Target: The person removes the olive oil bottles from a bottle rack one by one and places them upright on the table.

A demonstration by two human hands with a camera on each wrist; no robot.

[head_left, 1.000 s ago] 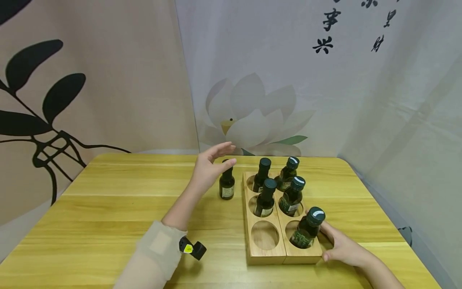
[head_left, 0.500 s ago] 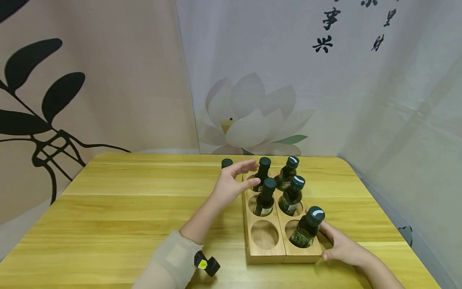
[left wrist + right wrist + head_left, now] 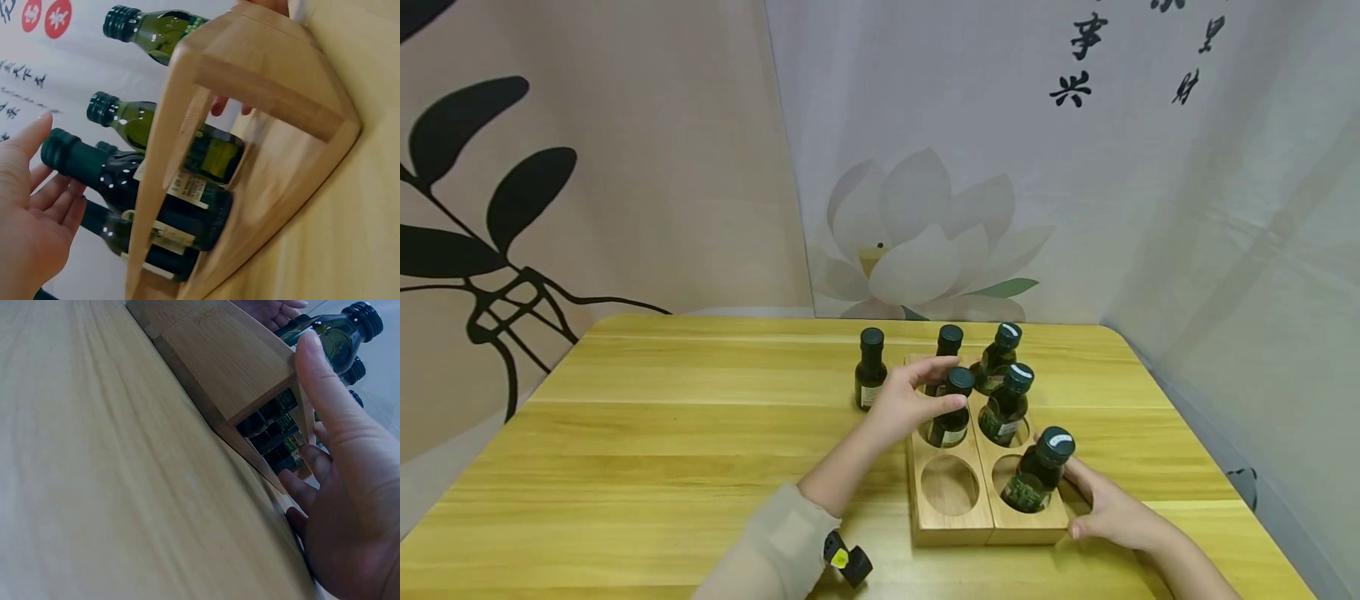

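Note:
My left hand (image 3: 910, 404) is beside the neck of a dark bottle (image 3: 959, 382) standing in the middle left hole of a wooden bottle rack (image 3: 953, 533). In the left wrist view, the thumb stands apart from the dark cap (image 3: 56, 150), with loosely bent fingers (image 3: 59, 200) close to it. My right hand (image 3: 1116, 512) holds the rack's front right corner. The right wrist view shows its thumb (image 3: 319, 369) against the rack's end and its fingers at the side. A green glass bottle (image 3: 1037, 471) leans in the front right hole.
Another dark bottle (image 3: 870, 371) stands on the wooden table (image 3: 662, 450), left of the rack. More bottles stand in the rack's back left hole and along its right column. The front left hole (image 3: 950, 486) shows its bare base. A printed curtain (image 3: 700, 167) hangs behind the table.
My left hand has moved right and nearer, from beside the bottle on the table to the middle left bottle in the rack. My right hand has stayed on the rack's corner.

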